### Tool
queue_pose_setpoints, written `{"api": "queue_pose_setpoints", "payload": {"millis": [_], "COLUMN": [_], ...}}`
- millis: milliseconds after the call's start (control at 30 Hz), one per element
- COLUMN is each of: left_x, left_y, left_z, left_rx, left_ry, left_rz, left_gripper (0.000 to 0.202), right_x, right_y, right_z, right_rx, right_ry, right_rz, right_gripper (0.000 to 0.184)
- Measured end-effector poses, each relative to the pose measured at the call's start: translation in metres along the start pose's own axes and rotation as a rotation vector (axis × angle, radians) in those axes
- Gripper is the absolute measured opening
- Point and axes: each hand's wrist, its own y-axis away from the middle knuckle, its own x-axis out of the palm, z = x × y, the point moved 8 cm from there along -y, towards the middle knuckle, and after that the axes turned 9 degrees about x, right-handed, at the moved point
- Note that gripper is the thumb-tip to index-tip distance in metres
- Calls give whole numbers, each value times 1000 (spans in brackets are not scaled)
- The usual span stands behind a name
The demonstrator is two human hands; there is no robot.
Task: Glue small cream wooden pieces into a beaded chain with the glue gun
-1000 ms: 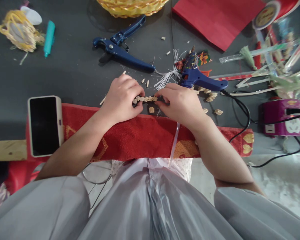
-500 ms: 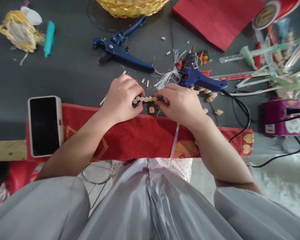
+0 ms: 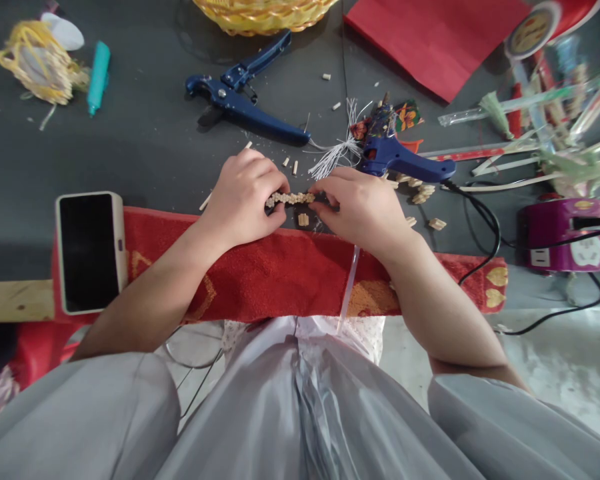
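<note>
A narrow strip of small pale stick pieces set side by side [image 3: 293,198] spans the gap between my hands. Its left end is pinched by my left hand [image 3: 247,197], thumb below and fingers curled above. At the other end, the fingertips of my right hand [image 3: 357,207] close on the strip. Just below the strip lies a small bundle of pale sticks [image 3: 303,219] on the dark table. More little bundles [image 3: 423,193] lie to the right of my right hand, partly behind a blue glue gun [image 3: 405,160]. The fingertips' exact contact is partly hidden.
Blue cutters [image 3: 245,100] lie beyond my hands, near a spray of white threads [image 3: 337,150]. A folded red towel [image 3: 270,280] runs along the table edge under my forearms. A phone [image 3: 90,253] rests at left, a purple power socket [image 3: 565,233] at right with black cables.
</note>
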Motion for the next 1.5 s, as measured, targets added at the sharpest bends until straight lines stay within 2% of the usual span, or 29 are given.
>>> {"api": "queue_pose_setpoints", "payload": {"millis": [567, 1500], "left_x": [0, -2], "left_y": [0, 0], "left_z": [0, -2], "left_rx": [-18, 0], "left_ry": [2, -14], "left_rz": [28, 1], "left_gripper": [18, 17], "right_x": [0, -1], "right_y": [0, 0], "right_z": [0, 0], "right_rx": [11, 5], "right_ry": [20, -13], "right_rz": [17, 2], "right_gripper": [22, 22]}}
